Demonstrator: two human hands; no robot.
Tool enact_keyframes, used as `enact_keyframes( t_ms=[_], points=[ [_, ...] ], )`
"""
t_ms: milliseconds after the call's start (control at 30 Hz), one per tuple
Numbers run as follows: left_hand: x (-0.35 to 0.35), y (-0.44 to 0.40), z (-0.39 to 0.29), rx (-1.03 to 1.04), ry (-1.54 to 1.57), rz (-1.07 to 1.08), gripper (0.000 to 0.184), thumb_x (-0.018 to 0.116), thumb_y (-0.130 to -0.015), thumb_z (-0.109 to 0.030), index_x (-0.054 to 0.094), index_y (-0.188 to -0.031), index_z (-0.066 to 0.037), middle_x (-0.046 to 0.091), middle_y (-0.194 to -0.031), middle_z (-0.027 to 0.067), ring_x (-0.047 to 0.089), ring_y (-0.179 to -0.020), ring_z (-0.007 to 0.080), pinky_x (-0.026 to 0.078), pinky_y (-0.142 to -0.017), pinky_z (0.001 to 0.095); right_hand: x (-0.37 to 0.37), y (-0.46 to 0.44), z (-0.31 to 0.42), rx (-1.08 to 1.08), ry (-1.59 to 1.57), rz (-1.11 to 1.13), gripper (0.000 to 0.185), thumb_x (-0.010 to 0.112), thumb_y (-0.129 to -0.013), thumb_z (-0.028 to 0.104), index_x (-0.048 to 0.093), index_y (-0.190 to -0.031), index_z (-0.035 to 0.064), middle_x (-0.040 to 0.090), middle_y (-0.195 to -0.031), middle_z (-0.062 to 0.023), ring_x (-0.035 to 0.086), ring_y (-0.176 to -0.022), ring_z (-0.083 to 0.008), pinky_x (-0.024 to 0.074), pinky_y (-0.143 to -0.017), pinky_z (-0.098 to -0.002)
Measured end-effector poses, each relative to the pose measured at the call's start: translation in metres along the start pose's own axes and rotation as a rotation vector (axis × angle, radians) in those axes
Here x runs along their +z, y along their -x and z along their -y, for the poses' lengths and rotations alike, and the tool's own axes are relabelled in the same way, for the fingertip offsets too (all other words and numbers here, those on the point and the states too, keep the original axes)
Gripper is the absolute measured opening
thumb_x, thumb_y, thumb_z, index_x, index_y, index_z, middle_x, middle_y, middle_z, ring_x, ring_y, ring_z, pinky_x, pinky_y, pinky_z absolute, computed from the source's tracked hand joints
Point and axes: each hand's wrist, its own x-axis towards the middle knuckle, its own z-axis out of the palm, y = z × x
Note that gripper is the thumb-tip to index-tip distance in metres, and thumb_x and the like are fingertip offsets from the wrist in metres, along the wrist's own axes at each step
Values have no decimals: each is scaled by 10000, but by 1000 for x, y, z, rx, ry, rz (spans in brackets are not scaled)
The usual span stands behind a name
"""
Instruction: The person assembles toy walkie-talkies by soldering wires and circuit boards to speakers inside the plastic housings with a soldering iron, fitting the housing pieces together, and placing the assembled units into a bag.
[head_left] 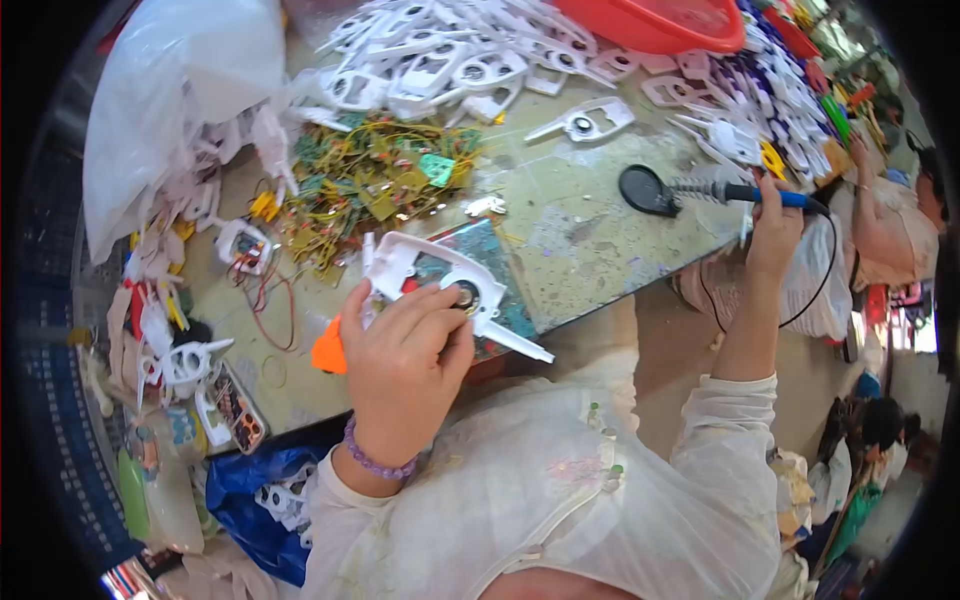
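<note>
My left hand [408,335], with fingers closed, grips a white plastic gun-shaped housing half [478,268] over a worn board [515,290] at the table's front edge. A round metal-rimmed part [466,297], like a small speaker, sits in the housing under my fingertips. Beside that hand is an orange piece [329,347], partly hidden by it. My right hand [775,232] is wrapped round the blue handle of a soldering iron [765,195]. The iron's front end is inside the coil of a black-based stand [648,190], so its tip is hidden.
Tangled wired circuit boards [375,190] lie behind the left hand. White housings [430,60] are heaped at the back by a red basin [660,25]. One separate housing [583,122] lies near the stand. A black cord [826,262] hangs at right. Other people sit at far right.
</note>
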Motion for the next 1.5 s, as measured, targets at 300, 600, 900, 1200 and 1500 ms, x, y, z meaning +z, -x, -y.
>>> enact_keyframes(
  t_ms=[300, 600, 900, 1200, 1500],
  points=[
    [-24, 42, 47, -221, 145, -377, 238, 658, -754, -3, 652, -985, -60, 666, -1039, 81, 609, -910, 274, 431, -870, 391, 54, 156, 5, -50, -310, 276, 351, 688, -815, 37, 506, -1116, 32, 547, -851, -9, 466, -641, -55, 352, -509, -195],
    [-18, 36, 66, 232, -83, -206, 249, 614, -726, -70, 674, -965, -104, 650, -1045, 54, 614, -976, 232, 476, -842, 394, 89, 165, 91, -941, -135, 1072, 401, 720, -653, 7, 684, -1046, 75, 593, -859, -65, 574, -687, -219, 463, -574, -306],
    [-13, 51, 79, 204, -12, -279, 160, 652, -728, -86, 643, -888, -79, 667, -948, 43, 653, -811, 227, 519, -671, 342, 122, 180, 128, -1570, -24, 1032, 290, 668, -695, 112, 653, -983, 80, 576, -1003, -35, 558, -803, -159, 445, -597, -270],
    [-6, 57, 91, 214, 29, -318, 137, 653, -724, -85, 616, -854, -65, 663, -945, 58, 652, -804, 241, 522, -668, 349, 155, 188, 163, -1766, 13, 1121, 245, 605, -692, 162, 624, -914, 59, 591, -868, -11, 537, -791, -136, 418, -637, -261],
    [-12, 49, 91, 272, -52, -284, 121, 620, -700, -103, 604, -812, -59, 658, -924, 61, 652, -853, 237, 536, -699, 335, 259, 155, 200, -438, 77, 1445, 280, 626, -882, 171, 595, -1126, 38, 592, -747, -35, 531, -576, -113, 422, -514, -268]
  ],
)
